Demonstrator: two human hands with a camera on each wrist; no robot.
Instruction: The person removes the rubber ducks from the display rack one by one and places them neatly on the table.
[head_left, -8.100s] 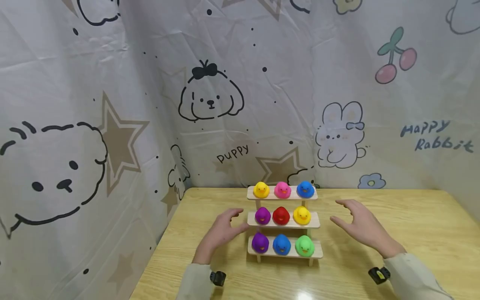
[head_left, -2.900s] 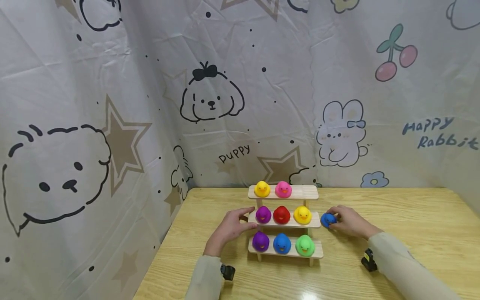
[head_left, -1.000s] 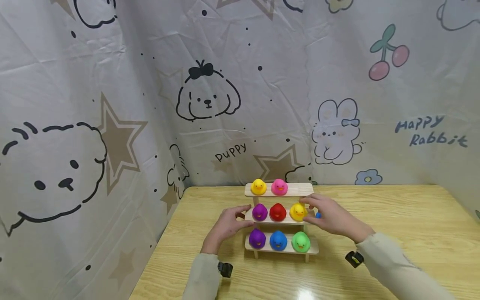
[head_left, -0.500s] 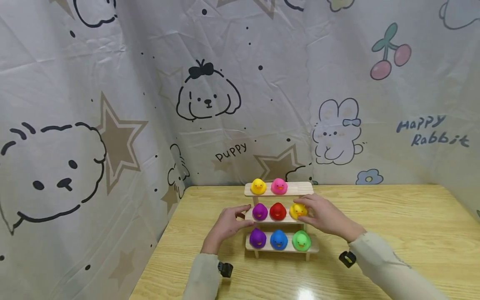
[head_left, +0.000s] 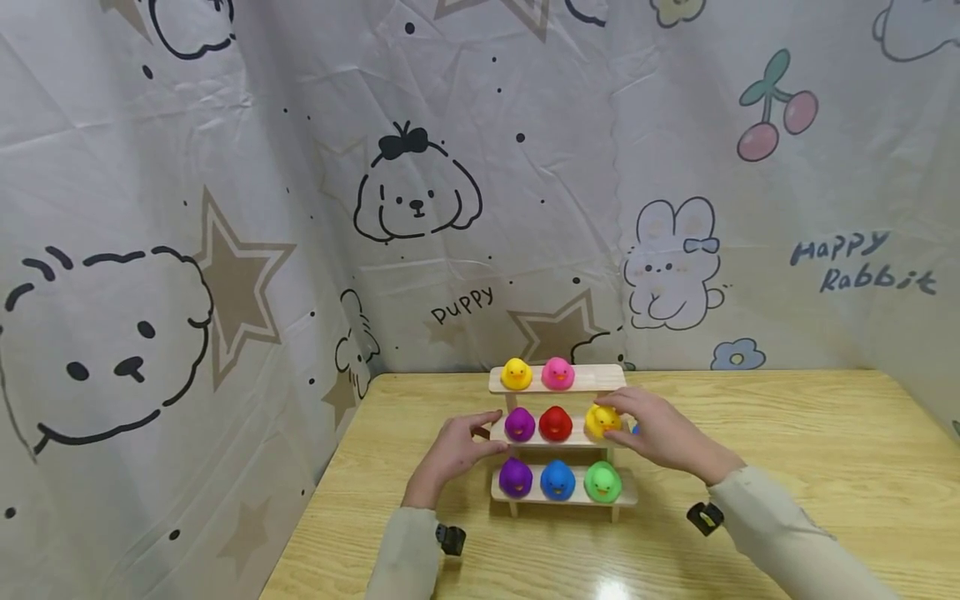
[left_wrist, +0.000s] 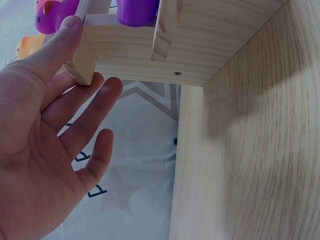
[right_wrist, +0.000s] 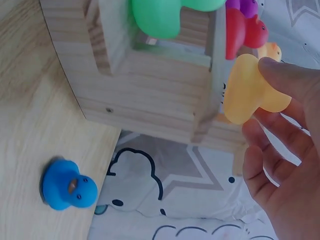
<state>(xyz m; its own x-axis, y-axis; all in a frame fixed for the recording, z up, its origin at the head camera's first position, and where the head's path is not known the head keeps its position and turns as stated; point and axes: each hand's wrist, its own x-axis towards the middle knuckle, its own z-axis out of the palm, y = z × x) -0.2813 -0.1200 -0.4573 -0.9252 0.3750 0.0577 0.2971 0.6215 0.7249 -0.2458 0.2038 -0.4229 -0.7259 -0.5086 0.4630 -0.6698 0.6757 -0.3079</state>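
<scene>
A three-tier wooden stand (head_left: 600, 377) holds small rubber ducks in rows. My left hand (head_left: 453, 454) grips the left end of its middle shelf, thumb above and fingers beneath in the left wrist view, beside a purple duck (left_wrist: 55, 15). My right hand (head_left: 663, 429) pinches the yellow duck (head_left: 602, 422) at the right end of that shelf; the right wrist view shows the duck (right_wrist: 242, 90) tilted between thumb and fingers. On the table, right of the stand, sits a blue duck (right_wrist: 67, 185), mostly hidden behind my right hand in the head view.
The top shelf bears a yellow duck (head_left: 517, 374) and a pink duck (head_left: 558, 374). A red duck (head_left: 556, 424) is mid-shelf. Below are purple (head_left: 515, 477), blue (head_left: 558, 480) and green (head_left: 603, 482) ducks. A printed curtain (head_left: 465, 208) rises behind the table (head_left: 810, 467).
The blue duck has gone from the top shelf's right end to the table. My right hand has since taken the yellow duck and shifted it slightly right. My left hand has come onto the stand.
</scene>
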